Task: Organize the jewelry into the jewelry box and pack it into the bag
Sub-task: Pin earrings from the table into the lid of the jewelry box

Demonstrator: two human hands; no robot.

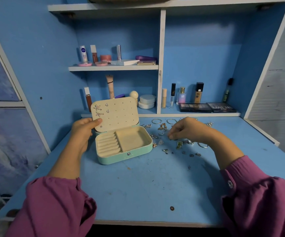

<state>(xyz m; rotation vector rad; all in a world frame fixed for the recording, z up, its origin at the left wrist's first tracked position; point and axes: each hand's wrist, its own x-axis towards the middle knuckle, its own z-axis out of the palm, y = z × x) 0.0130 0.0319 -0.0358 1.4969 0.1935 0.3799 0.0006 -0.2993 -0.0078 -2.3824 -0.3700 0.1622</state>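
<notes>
The blue tabletop (138, 189) carried everything, its near half bare and its back edge meeting the shelf unit (161, 65) stocked with cosmetics. Toward the back left of centre stood the mint jewelry box (126, 155), lid (116, 113) raised and almost upright. The left hand (83, 132) gripped the lid's left edge, thumb curled over its cream lining, steadying it. Four small earrings were already pinned in the lid's upper left corner; the ring rolls and the open tray below looked unfilled.

Right of the box, near the back edge, lay the loose jewelry (177, 141): thin bangles, rings, earrings and tiny studs, scattered close together. The right hand (188, 130) hung over that scatter with fingertips pinched down among the pieces; whether they held one I could not tell.

These pieces looked light, hard and slippery, likely best taken singly by fingertip pinch, the studs by their heads. The box seemed stiff but light, so apt to slide unless held. Open room lay in front; the right edge sat well beyond the scatter. No bag was in view.
</notes>
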